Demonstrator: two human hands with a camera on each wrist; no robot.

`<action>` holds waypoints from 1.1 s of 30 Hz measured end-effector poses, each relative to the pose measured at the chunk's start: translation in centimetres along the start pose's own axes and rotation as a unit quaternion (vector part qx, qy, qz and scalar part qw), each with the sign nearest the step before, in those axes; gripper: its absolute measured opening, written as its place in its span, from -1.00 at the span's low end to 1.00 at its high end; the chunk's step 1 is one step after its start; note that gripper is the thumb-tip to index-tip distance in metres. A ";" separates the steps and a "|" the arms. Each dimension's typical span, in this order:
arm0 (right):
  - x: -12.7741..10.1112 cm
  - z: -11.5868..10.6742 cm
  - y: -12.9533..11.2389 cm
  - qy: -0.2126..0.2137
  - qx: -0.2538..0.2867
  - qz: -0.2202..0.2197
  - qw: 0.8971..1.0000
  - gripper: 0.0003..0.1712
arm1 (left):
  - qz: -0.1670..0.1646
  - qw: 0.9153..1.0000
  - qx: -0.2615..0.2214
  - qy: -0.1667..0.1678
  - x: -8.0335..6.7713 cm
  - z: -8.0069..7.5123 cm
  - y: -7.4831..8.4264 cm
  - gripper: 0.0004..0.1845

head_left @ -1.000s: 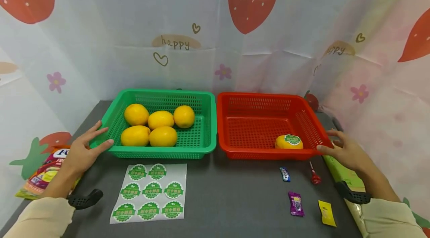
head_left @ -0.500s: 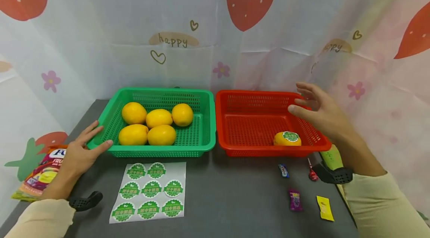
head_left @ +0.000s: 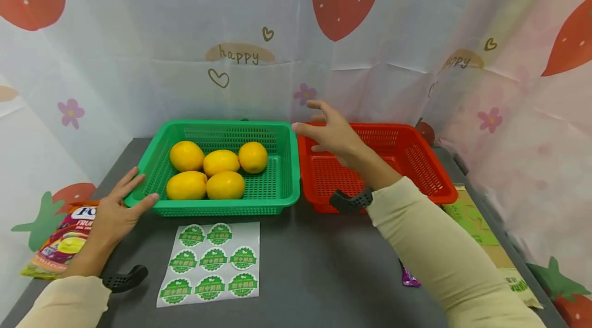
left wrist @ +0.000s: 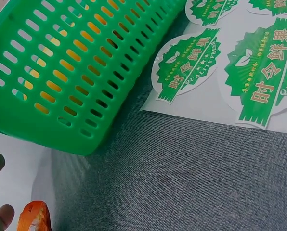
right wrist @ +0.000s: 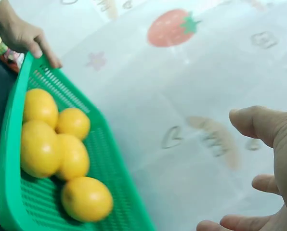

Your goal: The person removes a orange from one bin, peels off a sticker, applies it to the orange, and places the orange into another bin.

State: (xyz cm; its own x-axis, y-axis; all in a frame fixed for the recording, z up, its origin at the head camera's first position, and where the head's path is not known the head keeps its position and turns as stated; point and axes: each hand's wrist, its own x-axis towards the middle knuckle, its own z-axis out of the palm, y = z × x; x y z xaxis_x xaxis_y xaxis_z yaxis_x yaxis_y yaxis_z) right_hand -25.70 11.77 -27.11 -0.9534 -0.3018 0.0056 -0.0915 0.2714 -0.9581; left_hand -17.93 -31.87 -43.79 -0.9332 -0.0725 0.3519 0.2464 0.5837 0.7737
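My left hand (head_left: pixel 117 212) rests at the left rim of a green plastic basket (head_left: pixel 265 192), fingers extended and holding nothing. Several oranges (head_left: pixel 225 185) lie in that basket, toward its left side. With spread fingers, my right hand (head_left: pixel 339 138) hovers over the left end of a red plastic basket (head_left: pixel 333 179), close to the green basket's right rim. Nothing is in it; the right wrist view shows its thumb and fingers apart beside the green basket (right wrist: pixel 13 192). The right forearm hides the red basket's front right part. In front lies a sheet of round green stickers (head_left: pixel 213 261).
A colourful candy bag (head_left: pixel 69 235) stands at the left edge of the dark grey table (head_left: pixel 296 276). Along the right edge lies a green package (head_left: pixel 476 225). A small purple candy (head_left: pixel 409 278) shows beside the right sleeve. A printed curtain (head_left: pixel 185 71) closes off the back.
My right hand has left the red basket's right rim and swept left across it toward the green basket. The left hand stays in place. The forearm now covers the stickered orange and most small candies.
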 end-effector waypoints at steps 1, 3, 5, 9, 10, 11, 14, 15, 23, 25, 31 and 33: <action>0.7 0.7 0.3 -0.007 0.006 0.010 1.000 -0.14 | 0.001 1.000 0.001 -0.001 0.0 0.0 0.0 -0.34; 2.1 2.1 0.9 -0.019 0.015 0.029 0.999 -0.13 | 0.002 1.000 -0.001 -0.003 0.1 0.1 0.0 -0.34; 3.3 3.4 1.4 -0.027 0.017 0.047 0.998 -0.11 | 0.006 1.000 -0.005 -0.005 0.2 0.2 0.0 -0.34; 5.3 5.8 2.8 -0.036 0.018 0.080 0.996 -0.06 | 0.010 1.000 -0.003 -0.001 0.3 0.2 -0.2 -0.34; 5.8 6.4 3.2 -0.035 0.017 0.088 0.995 -0.05 | 0.011 1.000 -0.002 0.001 0.2 0.1 -0.2 -0.35; 6.2 6.9 3.6 -0.033 0.017 0.096 0.995 -0.04 | 0.009 1.000 -0.001 0.002 0.2 0.1 -0.3 -0.35; 7.2 8.4 4.5 -0.027 0.013 0.111 0.993 -0.03 | 0.007 1.000 0.000 0.004 0.1 0.0 -0.5 -0.35; 7.4 8.8 4.8 -0.022 0.012 0.115 0.993 -0.03 | 0.006 1.000 -0.001 0.004 0.1 0.0 -0.5 -0.35; 9.0 11.0 6.1 0.045 0.005 0.151 0.988 -0.04 | 0.011 1.000 -0.006 -0.005 0.0 0.2 -0.4 -0.35; 9.5 11.6 6.6 0.058 0.005 0.159 0.986 -0.03 | 0.009 1.000 -0.001 -0.005 0.0 0.2 -0.3 -0.35; 11.4 13.1 8.1 0.073 0.000 0.192 0.979 0.00 | 0.009 1.000 0.002 0.000 0.0 -0.1 -0.5 -0.35; 11.9 13.3 8.6 0.075 -0.007 0.195 0.978 0.00 | 0.014 1.000 -0.003 -0.001 0.1 0.0 -0.6 -0.35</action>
State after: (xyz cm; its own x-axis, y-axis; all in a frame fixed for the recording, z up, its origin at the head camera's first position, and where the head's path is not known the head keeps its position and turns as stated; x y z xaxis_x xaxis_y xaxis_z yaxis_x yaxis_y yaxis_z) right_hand -33.97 -1.67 -39.09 -0.9478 -0.0347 -0.3170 0.2854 0.3511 -0.8918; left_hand -18.13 -32.23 -44.20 -0.9263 -0.0541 0.3730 0.2745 0.5813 0.7660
